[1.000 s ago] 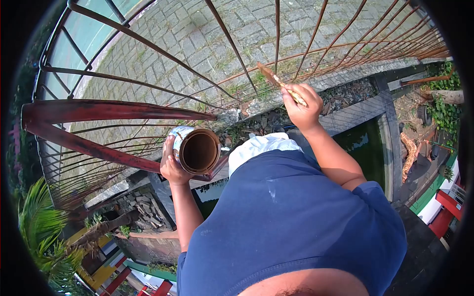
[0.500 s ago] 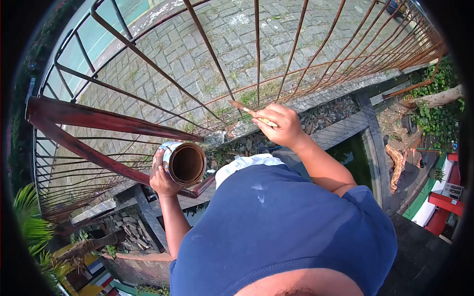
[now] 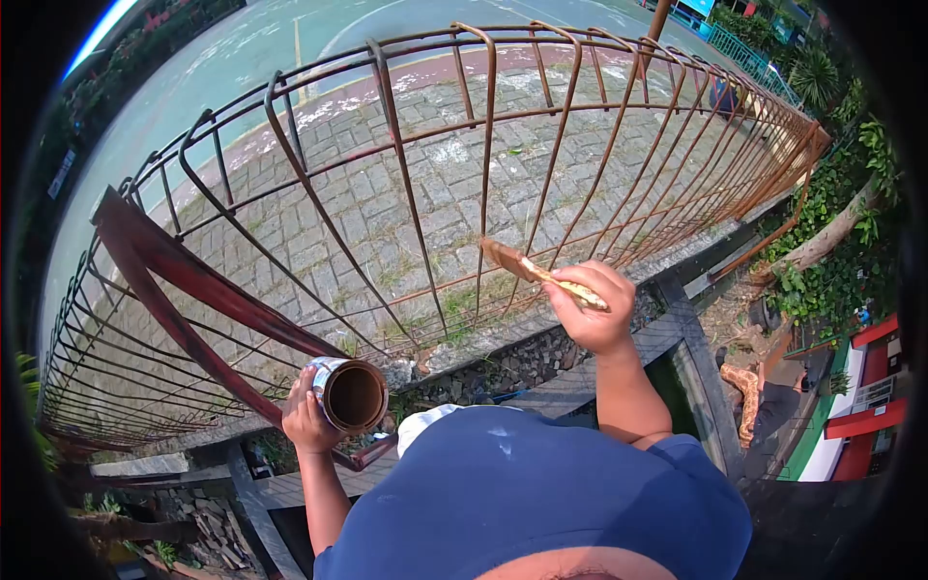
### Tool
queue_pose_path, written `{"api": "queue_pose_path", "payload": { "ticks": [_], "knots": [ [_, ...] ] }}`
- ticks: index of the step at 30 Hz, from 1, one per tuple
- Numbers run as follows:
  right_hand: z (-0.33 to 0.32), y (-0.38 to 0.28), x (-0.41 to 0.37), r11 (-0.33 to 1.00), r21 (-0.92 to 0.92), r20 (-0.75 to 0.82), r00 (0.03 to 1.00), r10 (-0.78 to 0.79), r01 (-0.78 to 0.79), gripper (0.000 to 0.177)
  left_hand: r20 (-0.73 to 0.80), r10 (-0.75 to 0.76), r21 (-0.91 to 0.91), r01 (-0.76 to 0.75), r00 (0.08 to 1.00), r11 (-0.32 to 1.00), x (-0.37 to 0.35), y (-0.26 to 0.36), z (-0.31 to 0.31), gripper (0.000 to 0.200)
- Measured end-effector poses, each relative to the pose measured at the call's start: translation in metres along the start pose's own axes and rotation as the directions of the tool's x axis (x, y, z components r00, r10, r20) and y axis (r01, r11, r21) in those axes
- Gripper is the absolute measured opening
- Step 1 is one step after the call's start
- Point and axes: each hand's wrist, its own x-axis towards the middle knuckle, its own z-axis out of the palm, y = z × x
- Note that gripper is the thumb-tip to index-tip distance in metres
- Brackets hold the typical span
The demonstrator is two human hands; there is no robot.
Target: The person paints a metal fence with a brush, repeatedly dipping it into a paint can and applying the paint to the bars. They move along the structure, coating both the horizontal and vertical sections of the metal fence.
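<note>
My left hand (image 3: 307, 421) is wrapped round the side of an open paint can (image 3: 354, 397) with brown paint on its inside and a pale, printed outer wall. In my right hand (image 3: 601, 307) is a paintbrush (image 3: 530, 270), gripped by its light, paint-spotted handle. Its brown bristles point up and left, the tip right at a thin upright bar of the wire fence (image 3: 486, 145). The bars toward the left look dark, while those to the right are rusty brown. A dark red metal brace (image 3: 227, 300) slants down from the fence behind the can.
Beyond the fence lie grey paving blocks (image 3: 387, 198) and a green court (image 3: 358, 29). A low concrete kerb (image 3: 464, 350) runs along its foot, with rubble beside it. To the right are a tree trunk (image 3: 831, 237), leafy plants and a dark green water basin (image 3: 667, 387).
My view has tilted up, showing the fence top and the court. My right hand has moved right with the brush, whose bristles now meet a bar. The can stays in my left hand.
</note>
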Motion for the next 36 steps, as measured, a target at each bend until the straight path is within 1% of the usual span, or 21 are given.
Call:
{"api": "queue_pose_path", "payload": {
  "ticks": [3, 4, 7, 9, 11, 13, 14, 15, 16, 17, 18, 19, 21, 23, 24, 27, 28, 31, 32, 35, 36],
  "knots": [
    [-0.002, -0.014, 0.024, 0.995, 0.032, -0.141, 0.986, -0.091, 0.097, 0.019, -0.006, -0.024, 0.003, 0.024, 1.000, 1.000, 0.002, 0.004, -0.003, 0.106],
    [0.000, -0.019, 0.031, 0.991, 0.047, -0.182, 0.976, -0.118, 0.129, 0.019, -0.031, -0.011, -0.010, 0.011, 0.999, 1.000, 0.002, 0.002, 0.000, 0.116],
    [0.010, -0.039, 0.055, 0.970, 0.056, -0.189, 0.956, -0.223, 0.237, 0.018, -0.055, -0.005, -0.006, 0.005, 0.998, 1.000, 0.005, 0.003, -0.002, 0.115],
    [0.032, -0.046, 0.069, 0.959, 0.112, -0.244, 0.943, -0.227, 0.260, 0.016, -0.057, -0.006, 0.008, 0.006, 0.998, 1.000, 0.009, 0.006, -0.005, 0.116],
    [0.055, -0.064, 0.081, 0.943, 0.107, -0.235, 0.929, -0.285, 0.316, 0.017, -0.052, -0.009, 0.019, 0.010, 0.999, 1.000, 0.010, 0.007, -0.006, 0.115],
    [0.090, -0.070, 0.090, 0.934, 0.159, -0.250, 0.928, -0.275, 0.320, 0.017, -0.060, -0.008, 0.004, 0.008, 0.998, 1.000, 0.011, 0.007, -0.006, 0.112],
    [0.105, -0.072, 0.094, 0.935, 0.207, -0.219, 0.945, -0.243, 0.289, 0.016, -0.052, -0.010, 0.003, 0.010, 0.999, 1.000, 0.011, 0.007, -0.008, 0.111],
    [0.113, -0.068, 0.095, 0.957, 0.128, -0.177, 0.955, -0.237, 0.261, 0.015, -0.045, -0.010, 0.004, 0.010, 0.999, 1.000, 0.010, 0.007, -0.009, 0.109],
    [0.116, -0.066, 0.094, 0.962, 0.088, -0.232, 0.945, -0.231, 0.257, 0.016, -0.038, -0.024, -0.001, 0.024, 0.999, 1.000, 0.007, 0.005, -0.007, 0.107],
    [0.115, -0.062, 0.095, 0.966, 0.048, -0.290, 0.929, -0.231, 0.255, 0.017, -0.077, -0.021, 0.003, 0.021, 0.997, 1.000, 0.005, 0.005, -0.003, 0.108],
    [0.109, -0.063, 0.096, 0.967, -0.003, -0.337, 0.911, -0.240, 0.254, 0.017, -0.068, -0.030, 0.003, 0.030, 0.997, 1.000, 0.006, 0.005, -0.004, 0.109],
    [0.109, -0.065, 0.098, 0.961, 0.034, -0.358, 0.901, -0.246, 0.276, 0.017, -0.059, -0.044, -0.002, 0.044, 0.997, 0.999, 0.006, 0.006, -0.004, 0.111],
    [0.117, -0.078, 0.098, 0.947, 0.111, -0.341, 0.906, -0.250, 0.303, 0.017, -0.057, -0.024, -0.017, 0.023, 0.998, 1.000, 0.005, 0.005, -0.005, 0.114],
    [0.136, -0.078, 0.099, 0.938, 0.201, -0.298, 0.929, -0.218, 0.284, 0.017, -0.055, 0.007, -0.029, -0.009, 0.998, 1.000, 0.007, 0.004, -0.007, 0.115],
    [0.139, -0.080, 0.099, 0.952, 0.143, -0.317, 0.924, -0.216, 0.272, 0.018, -0.059, 0.012, -0.035, -0.014, 0.998, 0.999, 0.007, 0.003, -0.007, 0.115],
    [0.126, -0.078, 0.100, 0.954, -0.104, -0.359, 0.884, -0.300, 0.282, 0.018, -0.058, -0.020, -0.035, 0.018, 0.998, 0.999, 0.006, 0.003, -0.007, 0.116],
    [0.122, -0.080, 0.098, 0.932, -0.155, -0.353, 0.863, -0.362, 0.328, 0.020, -0.066, -0.019, -0.053, 0.015, 0.998, 0.998, 0.006, 0.003, -0.007, 0.116],
    [0.135, -0.088, 0.084, 0.863, -0.218, -0.177, 0.851, -0.494, 0.456, 0.022, -0.073, -0.007, -0.080, 0.001, 0.997, 0.997, 0.010, 0.004, -0.010, 0.115],
    [0.141, -0.093, 0.079, 0.870, -0.155, -0.095, 0.870, -0.484, 0.468, 0.022, -0.049, -0.026, -0.074, 0.023, 0.998, 0.997, 0.010, 0.005, -0.011, 0.116],
    [0.141, -0.104, 0.081, 0.931, 0.040, -0.205, 0.915, -0.347, 0.362, 0.022, -0.015, -0.074, -0.154, 0.070, 0.997, 0.986, 0.009, 0.005, -0.014, 0.122],
    [0.137, -0.105, 0.086, 0.948, 0.059, -0.245, 0.925, -0.291, 0.314, 0.021, -0.025, -0.080, -0.213, 0.073, 0.996, 0.974, 0.012, 0.006, -0.017, 0.130]
  ]
}}
